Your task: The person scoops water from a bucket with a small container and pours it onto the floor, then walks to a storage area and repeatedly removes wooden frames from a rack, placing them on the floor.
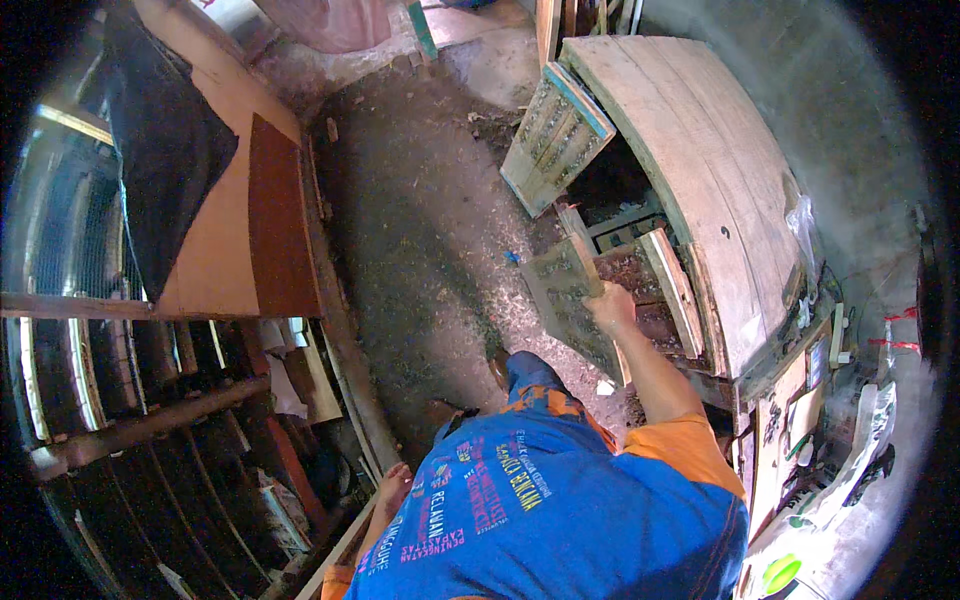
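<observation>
Apparently partway: front of the wooden box (690,170) is exposed, with 2 panels, upper panel (558,142) and lower panel (568,305), angled out from it; neither sits flush, and what is left can't be judged; right hand (610,308) is clamped on the lower panel's edge, just before the box; left hand (394,482) is low beside the blue shirt (540,500), finger spread and hold: cannot tell.

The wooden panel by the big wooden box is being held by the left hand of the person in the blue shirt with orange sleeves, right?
Not quite: it's the right hand that grips the wooden panel, as the head view shows. The left hand is away from it. The shirt is blue with orange sleeves.
</observation>
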Available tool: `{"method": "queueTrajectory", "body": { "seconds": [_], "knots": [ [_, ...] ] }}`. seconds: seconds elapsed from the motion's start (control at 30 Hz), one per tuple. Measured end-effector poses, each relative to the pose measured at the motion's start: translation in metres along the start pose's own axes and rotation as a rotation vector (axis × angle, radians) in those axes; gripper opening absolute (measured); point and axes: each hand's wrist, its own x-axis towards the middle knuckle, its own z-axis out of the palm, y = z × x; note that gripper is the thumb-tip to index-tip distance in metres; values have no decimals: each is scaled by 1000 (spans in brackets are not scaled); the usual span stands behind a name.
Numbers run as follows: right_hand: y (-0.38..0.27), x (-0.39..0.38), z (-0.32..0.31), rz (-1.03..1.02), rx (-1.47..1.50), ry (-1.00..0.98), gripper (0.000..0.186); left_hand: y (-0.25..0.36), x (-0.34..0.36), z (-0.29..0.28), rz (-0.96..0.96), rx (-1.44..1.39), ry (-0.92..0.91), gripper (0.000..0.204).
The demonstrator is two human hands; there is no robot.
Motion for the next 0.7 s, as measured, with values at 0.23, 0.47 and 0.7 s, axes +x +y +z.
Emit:
{"method": "queueTrajectory", "body": {
  "seconds": [0.23,0.47,0.7],
  "knots": [
    [41,45,-20,13,68,79,35,10,13,18,22,-8,37,50],
    [66,78,-42,-107,-59,62,37,26,22,7,138,1,64,52],
    [78,89,-31,254,-373,414,36,9,4,9,74,-9,202,53]
  ]
}}
